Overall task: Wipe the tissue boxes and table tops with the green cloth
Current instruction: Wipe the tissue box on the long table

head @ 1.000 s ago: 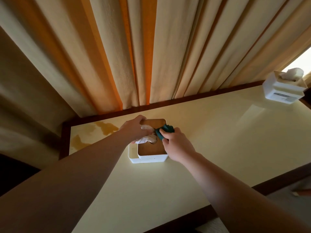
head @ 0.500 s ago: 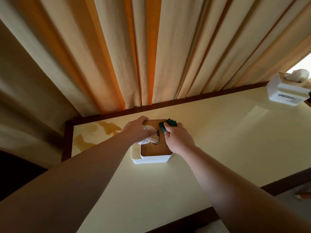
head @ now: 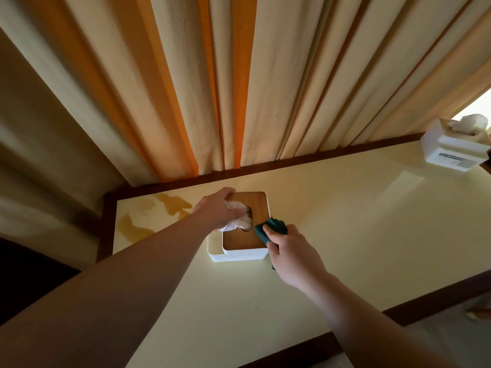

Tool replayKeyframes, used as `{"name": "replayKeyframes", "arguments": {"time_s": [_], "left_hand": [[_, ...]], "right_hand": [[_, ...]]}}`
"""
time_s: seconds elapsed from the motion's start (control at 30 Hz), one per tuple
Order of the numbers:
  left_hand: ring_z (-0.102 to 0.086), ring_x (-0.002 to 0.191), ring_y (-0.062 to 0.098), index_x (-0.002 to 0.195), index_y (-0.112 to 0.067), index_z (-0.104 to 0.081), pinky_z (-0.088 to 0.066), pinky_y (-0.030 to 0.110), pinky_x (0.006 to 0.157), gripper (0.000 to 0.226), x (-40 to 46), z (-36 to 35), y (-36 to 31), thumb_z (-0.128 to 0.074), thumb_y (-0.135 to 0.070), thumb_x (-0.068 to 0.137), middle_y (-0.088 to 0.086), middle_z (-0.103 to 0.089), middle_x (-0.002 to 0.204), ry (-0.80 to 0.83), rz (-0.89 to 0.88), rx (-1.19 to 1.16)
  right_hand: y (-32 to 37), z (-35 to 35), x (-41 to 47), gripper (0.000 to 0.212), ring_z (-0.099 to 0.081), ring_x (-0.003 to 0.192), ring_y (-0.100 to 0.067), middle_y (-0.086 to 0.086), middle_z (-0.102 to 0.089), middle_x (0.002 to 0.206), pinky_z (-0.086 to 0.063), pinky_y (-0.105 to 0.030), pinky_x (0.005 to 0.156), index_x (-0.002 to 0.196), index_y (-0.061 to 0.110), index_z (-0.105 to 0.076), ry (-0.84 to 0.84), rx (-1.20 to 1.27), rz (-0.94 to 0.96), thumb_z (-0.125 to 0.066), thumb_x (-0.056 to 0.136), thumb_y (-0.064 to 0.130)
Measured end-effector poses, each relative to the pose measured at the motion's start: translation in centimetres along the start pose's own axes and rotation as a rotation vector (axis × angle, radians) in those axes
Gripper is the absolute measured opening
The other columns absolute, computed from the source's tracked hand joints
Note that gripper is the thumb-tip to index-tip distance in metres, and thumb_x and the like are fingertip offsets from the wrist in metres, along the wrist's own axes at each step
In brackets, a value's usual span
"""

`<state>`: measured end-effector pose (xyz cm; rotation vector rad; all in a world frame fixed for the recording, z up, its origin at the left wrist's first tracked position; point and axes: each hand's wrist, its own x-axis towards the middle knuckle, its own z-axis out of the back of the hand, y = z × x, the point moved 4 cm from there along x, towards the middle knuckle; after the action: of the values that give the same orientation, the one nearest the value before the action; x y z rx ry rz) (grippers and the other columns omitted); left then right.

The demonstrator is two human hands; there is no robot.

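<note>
Cloth (head: 271, 231), green, is bunched in the right hand (head: 291, 257) at frame centre, fingers curled around it, pressing it onto the near right corner of the wooden lid (head: 245, 220) of the near box (head: 239, 254). Left hand (head: 216, 211) lies on the far left of the same lid, fingers curled over a white tissue (head: 236, 219) that sticks out of the lid slot, apparently holding it aside and steadying the box. Box is white, sits on the table (head: 345, 235) left of centre, near the dark wood rim. Second box (head: 455, 144), also white with a tissue showing, stands at the right edge of the frame, well apart from both hands. Brownish stains (head: 148, 216) mark the table's upper left corner, just beside the near box. Curtain (head: 239, 88), cream with orange folds, fills the upper frame behind the table. Judgement on progress: early. The lid of the near box is being wiped now; its sides cannot be judged. The second box looks untouched, the stains remain, and the broad table surface is likely yet to be done.
</note>
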<state>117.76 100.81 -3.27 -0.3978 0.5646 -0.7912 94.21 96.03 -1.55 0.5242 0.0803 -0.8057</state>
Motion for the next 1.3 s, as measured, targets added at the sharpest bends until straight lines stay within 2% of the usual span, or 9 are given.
{"name": "replayKeyframes", "arguments": {"time_s": [0.17,0.33,0.43,0.57,0.73,0.97,1.07,1.17,1.3], "left_hand": [[-0.061,0.098,0.019,0.146,-0.047,-0.039,-0.058,0.026,0.072,0.073,0.2,-0.1,0.1,-0.066,-0.073,0.084,-0.005,-0.059,0.125,0.004,-0.006,0.032],[-0.063,0.097,0.02,0.151,-0.043,-0.037,-0.062,0.033,0.082,0.066,0.5,-0.3,0.5,-0.07,-0.048,0.094,0.002,-0.059,0.13,0.052,-0.007,0.014],[-0.062,0.092,0.017,0.15,-0.046,-0.036,-0.062,0.028,0.075,0.07,0.5,-0.3,0.5,-0.07,-0.058,0.09,-0.002,-0.059,0.127,0.032,-0.019,0.06],[-0.061,0.1,0.019,0.146,-0.049,-0.038,-0.061,0.03,0.078,0.072,0.2,-0.2,0.4,-0.064,-0.074,0.084,-0.005,-0.059,0.128,-0.004,-0.008,0.034],[-0.062,0.101,0.02,0.147,-0.048,-0.037,-0.061,0.032,0.081,0.072,-0.1,-0.2,0.2,-0.065,-0.072,0.085,-0.002,-0.059,0.133,-0.006,-0.017,0.02],[-0.061,0.101,0.022,0.147,-0.047,-0.038,-0.058,0.029,0.076,0.075,-0.6,0.3,-0.3,-0.062,-0.077,0.083,-0.002,-0.061,0.129,0.001,-0.011,0.072],[-0.063,0.098,0.02,0.15,-0.044,-0.037,-0.057,0.028,0.073,0.069,-0.9,1.1,-0.9,-0.062,-0.067,0.09,-0.004,-0.062,0.126,0.002,-0.045,0.17],[-0.065,0.103,0.02,0.154,-0.041,-0.037,-0.061,0.031,0.083,0.064,-0.8,1.6,-1.3,-0.061,-0.056,0.097,-0.002,-0.065,0.132,-0.031,-0.095,0.269],[-0.062,0.114,0.027,0.152,-0.041,-0.041,-0.053,0.031,0.083,0.078,-1.0,1.9,-1.7,-0.048,-0.083,0.087,0.005,-0.056,0.137,-0.07,-0.043,0.257]], "right_hand": [[1.6,1.0,4.6,0.049,-0.052,0.115,-0.024,-0.005,-0.043,0.137,-0.054,-0.038,0.09,0.16,0.039,-0.034,-0.045,-0.048,-0.027,-0.035,0.111,0.038],[2.9,1.7,8.5,0.05,-0.052,0.125,-0.031,-0.012,-0.038,0.146,-0.054,-0.043,0.1,0.162,0.04,-0.027,-0.005,-0.048,-0.046,-0.029,0.112,0.039],[2.6,1.4,7.8,0.049,-0.052,0.122,-0.028,-0.009,-0.039,0.144,-0.055,-0.043,0.098,0.161,0.042,-0.029,0.001,-0.01,-0.033,-0.03,0.112,0.04],[1.7,0.4,3.9,0.048,-0.053,0.108,-0.021,-0.003,-0.042,0.134,-0.055,-0.036,0.088,0.159,0.043,-0.034,-0.009,0.016,-0.013,-0.036,0.11,0.039],[0.3,-0.5,-0.4,0.048,-0.051,0.114,-0.021,0.0,-0.043,0.134,-0.052,-0.034,0.086,0.158,0.042,-0.035,-0.01,0.023,-0.019,-0.035,0.11,0.038],[1.2,0.1,4.6,0.049,-0.052,0.114,-0.024,-0.005,-0.043,0.137,-0.054,-0.037,0.092,0.16,0.04,-0.033,-0.079,0.069,-0.037,-0.034,0.111,0.042],[1.7,0.7,7.4,0.05,-0.057,0.114,-0.026,-0.009,-0.044,0.139,-0.056,-0.04,0.096,0.16,0.039,-0.032,-0.075,0.154,-0.054,-0.031,0.111,0.044],[1.3,1.6,8.6,0.048,-0.06,0.108,-0.023,-0.009,-0.047,0.137,-0.057,-0.038,0.093,0.159,0.037,-0.036,-0.131,0.292,-0.056,-0.033,0.111,0.042],[-1.1,1.6,8.0,0.047,-0.059,0.105,-0.02,-0.006,-0.052,0.129,-0.05,-0.03,0.086,0.157,0.038,-0.041,-0.138,0.453,-0.045,-0.041,0.11,0.039]]}}
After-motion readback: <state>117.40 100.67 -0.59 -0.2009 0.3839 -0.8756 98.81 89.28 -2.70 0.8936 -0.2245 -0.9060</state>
